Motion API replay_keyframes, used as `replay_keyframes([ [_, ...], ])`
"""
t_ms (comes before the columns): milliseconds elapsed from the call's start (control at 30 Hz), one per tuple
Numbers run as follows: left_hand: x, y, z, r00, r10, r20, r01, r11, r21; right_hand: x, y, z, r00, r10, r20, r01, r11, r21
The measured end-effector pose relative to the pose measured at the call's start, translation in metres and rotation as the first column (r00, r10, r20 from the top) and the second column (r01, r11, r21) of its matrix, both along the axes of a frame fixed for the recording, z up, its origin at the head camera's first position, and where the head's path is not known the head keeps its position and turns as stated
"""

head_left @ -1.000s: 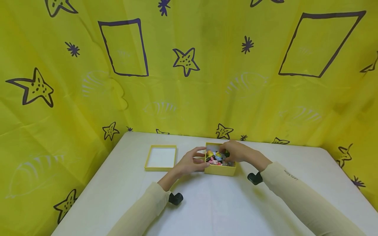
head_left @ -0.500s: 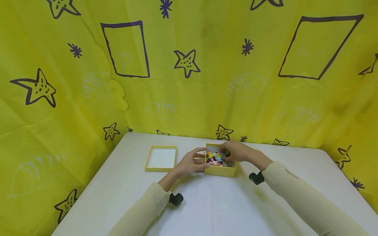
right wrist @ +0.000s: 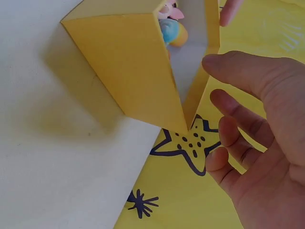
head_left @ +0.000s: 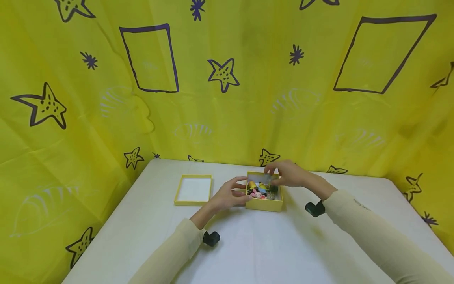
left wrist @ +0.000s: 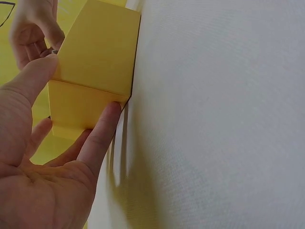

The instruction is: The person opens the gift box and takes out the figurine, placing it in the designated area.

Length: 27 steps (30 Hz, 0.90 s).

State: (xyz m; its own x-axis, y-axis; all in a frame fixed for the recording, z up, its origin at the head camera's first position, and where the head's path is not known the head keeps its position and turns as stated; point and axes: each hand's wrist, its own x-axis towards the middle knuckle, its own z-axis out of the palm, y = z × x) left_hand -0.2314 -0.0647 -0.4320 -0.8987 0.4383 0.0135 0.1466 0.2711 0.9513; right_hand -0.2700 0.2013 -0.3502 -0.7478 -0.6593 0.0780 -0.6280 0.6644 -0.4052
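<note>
A shallow yellow lid (head_left: 193,190) with a white inside lay on the left of the white table (head_left: 227,252), with the left hand (head_left: 227,197) between it and the yellow box (head_left: 264,205). The box sat toward the far side, near a yellow curtain (head_left: 227,122) that hung behind the table and along both sides. The right hand (head_left: 289,173) came over the box's far right corner and hid part of the rim. A dark wrist device (head_left: 211,239) showed below the left cuff, and a similar one below the right.

The box had smooth, flat walls, crisp corners and a pale interior. Inside, mostly toward the left and near walls, lay small figures (head_left: 262,188) in yellow, blue and pink, among them a glossy pink piece (head_left: 257,194) with long ears. The curtain was creased and printed with dark starfish and four-sided outlines; the table surface showed a fine texture in the wrist view. Both sleeves (head_left: 170,252) were plain cream, the right one with small lettering.

The left hand's thumb touched the near left corner while its fairly straight fingers spread against the left wall. The right hand's thumb and loosely bent fingers stood apart, with nothing between them.
</note>
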Motion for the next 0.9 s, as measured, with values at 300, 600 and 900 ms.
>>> replay_keyframes([
  [300, -0.001, 0.001, 0.001, 1.0, 0.004, 0.001, -0.004, 1.0, 0.0, -0.001, 0.012, 0.006, 0.999, -0.05, 0.002, 0.05, 0.996, -0.081],
  [600, -0.001, 0.001, 0.001, 1.0, -0.006, -0.017, 0.005, 1.0, -0.022, 0.002, 0.028, 0.006, 0.996, -0.088, 0.018, 0.089, 0.99, -0.111],
  [900, -0.002, 0.0, 0.0, 1.0, -0.006, -0.023, 0.005, 1.0, -0.02, 0.006, 0.042, 0.002, 0.996, -0.092, -0.007, 0.089, 0.985, -0.149],
])
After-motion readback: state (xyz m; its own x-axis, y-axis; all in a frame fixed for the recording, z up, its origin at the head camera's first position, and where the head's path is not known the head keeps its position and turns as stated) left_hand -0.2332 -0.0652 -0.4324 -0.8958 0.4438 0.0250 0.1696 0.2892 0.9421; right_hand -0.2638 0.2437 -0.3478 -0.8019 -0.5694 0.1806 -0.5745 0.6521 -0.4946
